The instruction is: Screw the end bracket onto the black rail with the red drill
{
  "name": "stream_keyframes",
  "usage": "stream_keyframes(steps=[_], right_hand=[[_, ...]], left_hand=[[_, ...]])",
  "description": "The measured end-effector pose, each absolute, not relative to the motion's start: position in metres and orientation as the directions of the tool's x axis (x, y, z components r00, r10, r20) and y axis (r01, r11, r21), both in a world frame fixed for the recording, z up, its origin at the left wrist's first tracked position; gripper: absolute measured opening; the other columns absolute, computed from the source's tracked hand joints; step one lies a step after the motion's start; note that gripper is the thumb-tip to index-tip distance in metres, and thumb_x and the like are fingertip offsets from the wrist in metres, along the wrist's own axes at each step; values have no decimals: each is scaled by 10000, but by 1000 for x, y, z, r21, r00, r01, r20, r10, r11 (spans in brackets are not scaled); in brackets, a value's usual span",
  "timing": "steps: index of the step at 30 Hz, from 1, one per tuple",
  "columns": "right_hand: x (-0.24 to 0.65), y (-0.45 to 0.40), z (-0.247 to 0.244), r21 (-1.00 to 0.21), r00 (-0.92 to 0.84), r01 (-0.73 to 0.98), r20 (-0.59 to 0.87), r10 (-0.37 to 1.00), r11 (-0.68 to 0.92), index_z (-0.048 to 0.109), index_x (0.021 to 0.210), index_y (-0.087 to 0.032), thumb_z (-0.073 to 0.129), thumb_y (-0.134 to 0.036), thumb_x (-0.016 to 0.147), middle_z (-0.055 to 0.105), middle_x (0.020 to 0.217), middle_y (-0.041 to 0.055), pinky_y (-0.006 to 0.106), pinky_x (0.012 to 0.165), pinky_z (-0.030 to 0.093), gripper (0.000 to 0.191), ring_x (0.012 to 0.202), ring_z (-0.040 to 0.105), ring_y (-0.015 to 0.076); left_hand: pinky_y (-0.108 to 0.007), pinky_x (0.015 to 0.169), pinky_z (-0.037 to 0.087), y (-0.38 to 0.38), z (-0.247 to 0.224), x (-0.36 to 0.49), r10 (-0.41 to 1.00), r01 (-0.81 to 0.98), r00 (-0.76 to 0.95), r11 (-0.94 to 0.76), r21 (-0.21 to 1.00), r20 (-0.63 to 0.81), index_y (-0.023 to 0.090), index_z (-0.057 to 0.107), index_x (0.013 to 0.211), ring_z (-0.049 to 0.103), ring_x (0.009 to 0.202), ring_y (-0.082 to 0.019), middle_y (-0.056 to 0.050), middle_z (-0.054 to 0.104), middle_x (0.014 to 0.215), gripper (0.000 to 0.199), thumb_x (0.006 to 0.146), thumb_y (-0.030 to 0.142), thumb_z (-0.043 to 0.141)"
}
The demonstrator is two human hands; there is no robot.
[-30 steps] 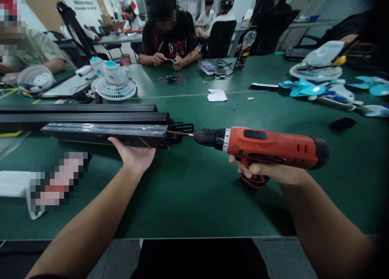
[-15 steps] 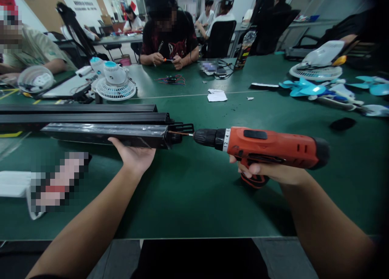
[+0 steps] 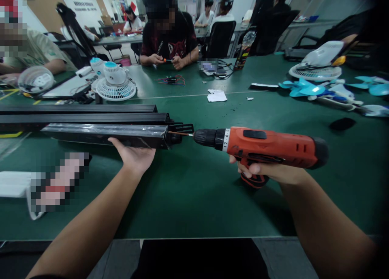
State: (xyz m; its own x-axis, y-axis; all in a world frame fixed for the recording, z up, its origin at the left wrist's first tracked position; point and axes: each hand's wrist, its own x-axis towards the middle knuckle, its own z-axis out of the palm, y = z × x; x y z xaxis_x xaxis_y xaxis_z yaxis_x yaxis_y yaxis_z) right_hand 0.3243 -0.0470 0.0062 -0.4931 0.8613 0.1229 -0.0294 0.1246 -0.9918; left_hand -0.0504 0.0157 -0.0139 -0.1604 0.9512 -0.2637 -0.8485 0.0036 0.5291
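Note:
My right hand [image 3: 258, 169] is wrapped round the grip of a red and black cordless drill [image 3: 273, 145], which lies level and points left. A long thin bit [image 3: 182, 133] runs from its chuck to the end of a long black bar-shaped housing [image 3: 139, 139]; whether the tip sits in a screw is too small to tell. My left hand [image 3: 136, 157] holds that housing from below, thumb on its near side and fingers hidden underneath. Clear film covers part of the housing. Two similar black bars [image 3: 121, 117] lie right behind it.
A pixelated flat object [image 3: 65, 177] and a white item [image 3: 15, 183] lie at the left. White fans [image 3: 117, 84], paper scraps [image 3: 216, 95], a bottle [image 3: 244, 52] and blue fan blades [image 3: 304, 87] are farther back. A co-worker [image 3: 170, 35] sits opposite, holding a small tool.
The drill has shifted very slightly to the left. My left hand and the black housing stay in place.

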Motion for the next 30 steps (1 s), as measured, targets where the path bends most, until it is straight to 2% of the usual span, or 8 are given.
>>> stream_keyframes(steps=[4,10,20,26,30], right_hand=[[323,-47,8,-988,-488,-3,133,862,151,888,1155,-198,989,-498,936,706,679,-14,276,539,604,385,584,657,153],[322,-49,9,-991,-486,3,118,866,137,883,1147,-214,977,-465,950,693,673,-16,257,481,557,333,569,634,152],[325,-49,8,-996,-467,5,79,880,92,893,1144,-227,992,-466,923,724,674,-6,256,499,583,339,569,656,156],[324,-50,9,-996,-453,13,71,889,86,891,1130,-230,996,-476,909,719,669,-7,248,486,580,347,557,647,153],[323,-50,9,-996,-451,12,70,889,85,894,1115,-230,1009,-471,895,710,672,-11,257,522,600,347,591,674,163]], left_hand=[[-423,1146,644,16,-12,-49,943,-837,-177,5,547,-280,346,571,1750,670,1559,-319,-105,735,1664,1019,1037,1010,276],[-439,1168,634,18,-18,-52,958,-866,-149,-8,499,-244,380,553,1759,658,1580,-350,-110,727,1671,964,1035,994,384],[-459,1203,631,17,-20,-55,961,-871,-138,-3,492,-239,390,537,1772,656,1593,-344,-106,726,1675,957,1034,987,422],[-441,1198,634,16,-19,-53,957,-853,-154,-4,521,-245,341,557,1758,646,1604,-322,-115,711,1697,958,1057,972,391],[-449,1193,634,16,-18,-53,959,-867,-138,5,498,-249,374,554,1758,669,1577,-332,-109,713,1694,948,1041,980,419]])
